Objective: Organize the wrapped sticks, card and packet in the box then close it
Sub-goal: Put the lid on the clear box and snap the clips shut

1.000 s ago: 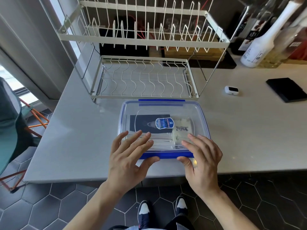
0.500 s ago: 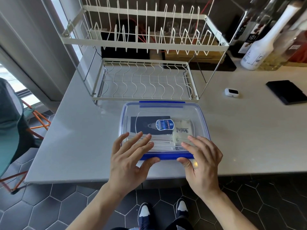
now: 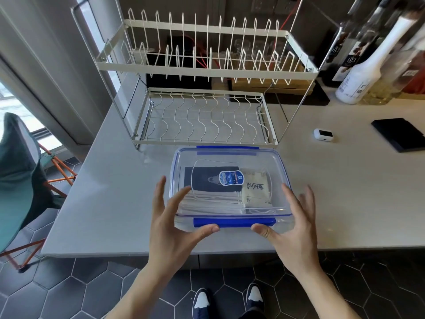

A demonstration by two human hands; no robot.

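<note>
A clear plastic box (image 3: 281,171) with blue clips stands near the counter's front edge, its clear lid (image 3: 227,158) on top. Through the lid I see a dark card (image 3: 207,180), a beige packet (image 3: 256,188) and several white wrapped sticks (image 3: 211,201) lying side by side. My left hand (image 3: 171,217) is at the box's left front corner with straight spread fingers, thumb by the front blue clip (image 3: 234,222). At the right front corner is my right hand (image 3: 293,223), fingers also spread. Whether either hand touches the box is unclear.
A white wire dish rack (image 3: 207,120) stands just behind the box. To the right lie a small white case (image 3: 323,134) and a flat black object (image 3: 399,134). Bottles (image 3: 361,74) stand at the back right. A green chair (image 3: 18,176) is left of the counter (image 3: 119,199).
Both hands have come off the front of the lid and moved apart to the box's two front corners. The front blue clip now shows in full.
</note>
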